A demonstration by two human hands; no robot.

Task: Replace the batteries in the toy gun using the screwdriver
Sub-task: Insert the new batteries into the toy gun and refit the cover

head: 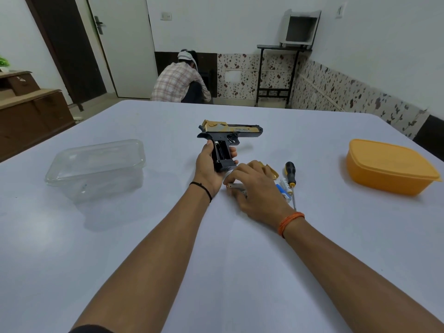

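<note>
A black and gold plastic toy pistol [228,138] is held upright on the white table [120,248] by its grip, barrel pointing right. The left hand [208,165] is wrapped round the grip, thumb on the left side and fingertips showing on the right side. The side of the grip facing the camera is uncovered; an open dark battery compartment [220,152] is seen there, and whether any cell sits inside cannot be told.

The right hand [254,188] is laid palm down on the table just below and right of the grip. Its fingers are curled over a silver cylindrical battery [236,188], whose end marked with a plus sign shows at the fingertips; the battery lies on the table surface. A firm grip as against a mere touch cannot be fully confirmed, since the fingers cover most of the cell.

A small gold curved plastic cover piece [272,171] is seen just beyond the right hand, partly hidden by it. Two blue and white batteries [284,189] lie side by side close to the right of the hand. A screwdriver with black and yellow handle and thin metal shaft [291,181] lies touching or just beside these batteries, handle away from the camera, tip toward it.

A clear lidded plastic container [98,164] stands on the left of the table, an orange lidded plastic container [389,168] on the right, both well apart from the hands. A black band is worn on the left wrist and an orange thread on the right wrist.

A person in a checked shirt [177,81] is crouched beyond the table, back turned, near a white door [125,44].
</note>
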